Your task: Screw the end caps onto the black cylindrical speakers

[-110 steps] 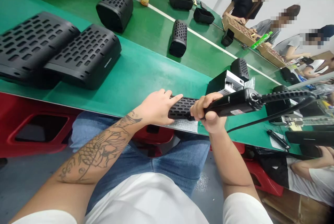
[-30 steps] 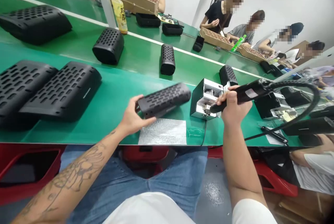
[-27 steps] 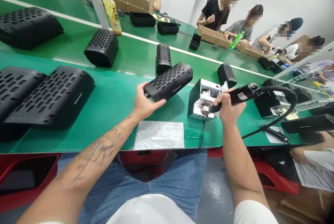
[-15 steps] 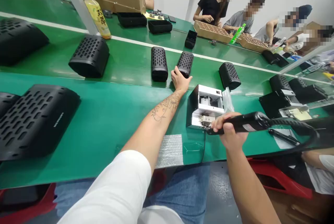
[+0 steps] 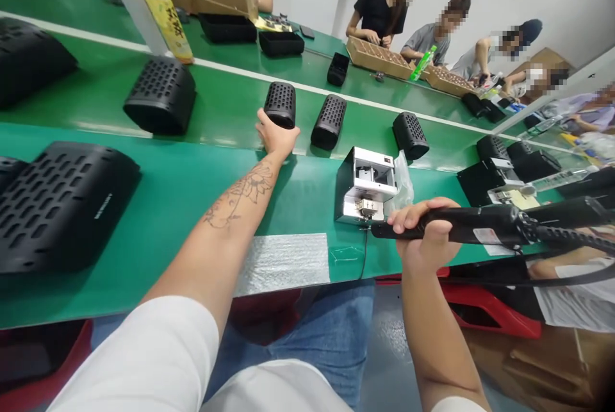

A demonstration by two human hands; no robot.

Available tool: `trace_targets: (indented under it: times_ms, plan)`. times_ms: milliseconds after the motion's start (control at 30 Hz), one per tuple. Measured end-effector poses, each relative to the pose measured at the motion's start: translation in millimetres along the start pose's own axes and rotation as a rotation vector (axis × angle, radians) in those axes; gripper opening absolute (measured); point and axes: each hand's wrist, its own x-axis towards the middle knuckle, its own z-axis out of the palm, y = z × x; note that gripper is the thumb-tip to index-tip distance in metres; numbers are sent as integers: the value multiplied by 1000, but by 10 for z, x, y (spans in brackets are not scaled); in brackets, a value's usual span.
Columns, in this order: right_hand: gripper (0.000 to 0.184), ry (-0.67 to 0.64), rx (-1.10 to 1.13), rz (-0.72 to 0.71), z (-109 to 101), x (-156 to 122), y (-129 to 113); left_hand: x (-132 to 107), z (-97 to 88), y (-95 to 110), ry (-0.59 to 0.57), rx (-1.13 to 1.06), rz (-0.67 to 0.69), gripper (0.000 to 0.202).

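Note:
My left hand (image 5: 277,138) reaches forward, with thumb and fingers around the near end of a black perforated housing (image 5: 280,102), which looks slightly raised off the green surface. Just to its right stands a similar perforated housing (image 5: 329,120), apart from the hand. In my right hand (image 5: 427,239) is a black electric screwdriver (image 5: 480,225), held sideways with its cable end to the right. Its tip end is close to the front of a small black-and-white screw feeder (image 5: 368,184). The exact tip is hard to make out.
A large perforated housing (image 5: 67,200) lies at the left of the bench, with another (image 5: 161,95) behind it. Bubble wrap (image 5: 288,263) lies at the front edge. A yellow drink bottle (image 5: 166,18) stands by a post. Co-workers sit across behind cardboard trays (image 5: 379,59).
My left hand has left the right-hand housing and moved left to grip the neighbouring one, which has risen slightly. My right hand still holds the screwdriver by the feeder. The view has shifted slightly.

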Motion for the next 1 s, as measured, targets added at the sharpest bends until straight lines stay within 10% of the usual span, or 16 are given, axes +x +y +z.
trace_targets:
  times_ms: [133, 267, 367, 600, 1000]
  plan:
    - [47, -30, 83, 36, -7, -193, -226, -316, -1100, -334, -37, -59, 241, 118]
    - [47, -43, 125, 74, -67, -394, -455, -1004, -2465, -1003, -380, -115, 403, 126]
    - [57, -91, 189, 48, -102, -484, -594, -1568, -3061, -1324, -640, -60, 419, 120]
    - [68, -220, 187, -20, 119, -617, -545, -2054, -3133, -1439, -940, 66, 427, 115]
    - [61, -259, 231, 109, 540, -661, -108, -2119, -3018, -1515, -866, 31, 476, 113]
